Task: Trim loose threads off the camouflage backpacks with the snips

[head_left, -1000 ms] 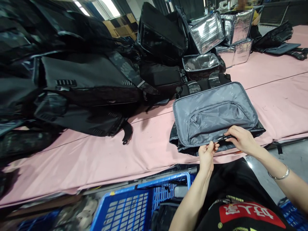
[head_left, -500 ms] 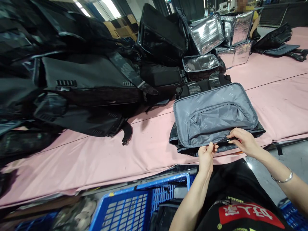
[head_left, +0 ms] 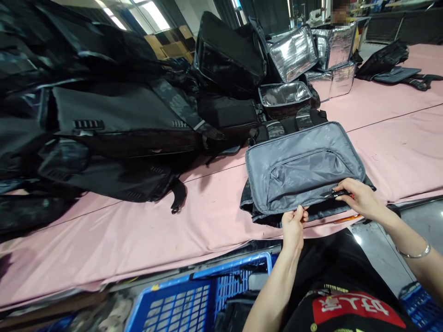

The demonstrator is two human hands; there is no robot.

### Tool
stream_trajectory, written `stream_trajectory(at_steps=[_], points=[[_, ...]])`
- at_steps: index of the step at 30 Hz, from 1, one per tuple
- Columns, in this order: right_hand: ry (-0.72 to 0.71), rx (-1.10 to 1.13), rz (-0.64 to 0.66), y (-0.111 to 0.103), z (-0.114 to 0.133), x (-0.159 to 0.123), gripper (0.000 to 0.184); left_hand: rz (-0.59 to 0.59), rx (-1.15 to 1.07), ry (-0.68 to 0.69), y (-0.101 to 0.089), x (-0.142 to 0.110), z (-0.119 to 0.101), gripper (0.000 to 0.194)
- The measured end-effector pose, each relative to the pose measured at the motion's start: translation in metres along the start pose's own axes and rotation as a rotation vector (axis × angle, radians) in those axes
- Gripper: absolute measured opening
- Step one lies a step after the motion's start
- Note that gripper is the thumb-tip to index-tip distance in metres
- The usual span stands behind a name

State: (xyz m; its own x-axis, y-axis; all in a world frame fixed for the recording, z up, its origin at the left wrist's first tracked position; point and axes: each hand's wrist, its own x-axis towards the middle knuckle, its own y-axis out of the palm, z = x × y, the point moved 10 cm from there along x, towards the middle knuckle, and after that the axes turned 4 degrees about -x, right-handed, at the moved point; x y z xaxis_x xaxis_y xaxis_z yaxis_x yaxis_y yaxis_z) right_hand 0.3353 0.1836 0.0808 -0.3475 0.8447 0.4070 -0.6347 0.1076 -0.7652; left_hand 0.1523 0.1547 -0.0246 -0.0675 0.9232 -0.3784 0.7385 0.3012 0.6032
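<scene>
In front of me lies a black backpack (head_left: 258, 218) with its grey-lined flap (head_left: 304, 159) facing up and its padded straps pointing away. My left hand (head_left: 293, 226) pinches the near edge of that flap between thumb and fingers. Over the flap's near right corner, my right hand (head_left: 358, 197) is closed around small dark thread snips (head_left: 335, 194). Their tip points left along the edge, and most of their handle is hidden in my fingers. Below the flap a dark gap shows between it and the bag's body.
Black bags (head_left: 124, 110) are piled on the left of the pink-covered table (head_left: 114, 244). Silver-lined open bags (head_left: 294, 53) stand at the back. A blue plastic crate (head_left: 204, 267) is below the table edge. Another person (head_left: 341, 14) is behind the silver bags.
My right hand has moved slightly right, away from my left hand, and the thread snips have come off the flap's near edge. My left hand keeps its pinch. The whole view has shifted a little.
</scene>
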Motion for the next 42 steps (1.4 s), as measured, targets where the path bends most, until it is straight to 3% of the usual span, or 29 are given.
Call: stream_trajectory(at_steps=[12, 29, 36, 42], points=[[-0.035, -0.085, 0.073, 0.007, 0.004, 0.004, 0.008, 0.017, -0.002, 0.015, 0.001, 0.001, -0.002, 0.038], [-0.071, 0.013, 0.078, 0.019, 0.007, 0.010, 0.007, 0.014, -0.008, 0.015, 0.001, 0.002, -0.003, 0.037], [-0.017, 0.140, 0.024, 0.019, 0.002, 0.010, 0.004, -0.011, -0.027, -0.001, 0.001, 0.001, -0.004, 0.040], [0.123, 0.428, -0.016, 0.016, 0.000, -0.010, 0.013, -0.044, -0.058, -0.039, -0.005, 0.007, -0.006, 0.040]])
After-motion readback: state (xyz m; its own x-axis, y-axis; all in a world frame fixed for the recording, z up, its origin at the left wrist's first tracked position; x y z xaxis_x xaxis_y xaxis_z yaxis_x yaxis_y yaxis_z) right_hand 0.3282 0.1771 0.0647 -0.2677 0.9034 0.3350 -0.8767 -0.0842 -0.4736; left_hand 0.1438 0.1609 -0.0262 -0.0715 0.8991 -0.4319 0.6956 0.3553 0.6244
